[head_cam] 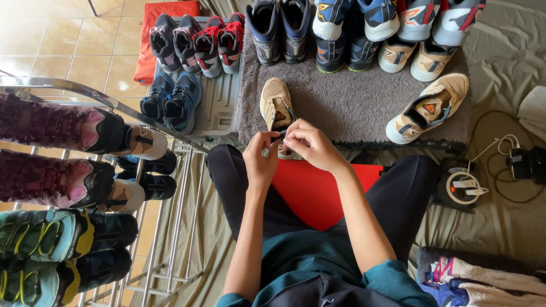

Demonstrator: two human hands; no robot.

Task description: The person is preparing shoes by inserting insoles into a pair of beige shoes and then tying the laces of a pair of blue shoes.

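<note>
Teal short-sleeved shirt (318, 256), sleeves ending above the elbows; black trousers (239, 182) over both legs; bare forearms; left hand (260, 156) and right hand (310, 145) without gloves, rings or watch.

I have one view only, from the camera on the person's head. It looks steeply down over the chest and lap, close to both forearms. Straight ahead, at the top, lies the grey mat (352, 102); the metal rack (170, 227) fills the left side. No second view overlaps it.
</note>
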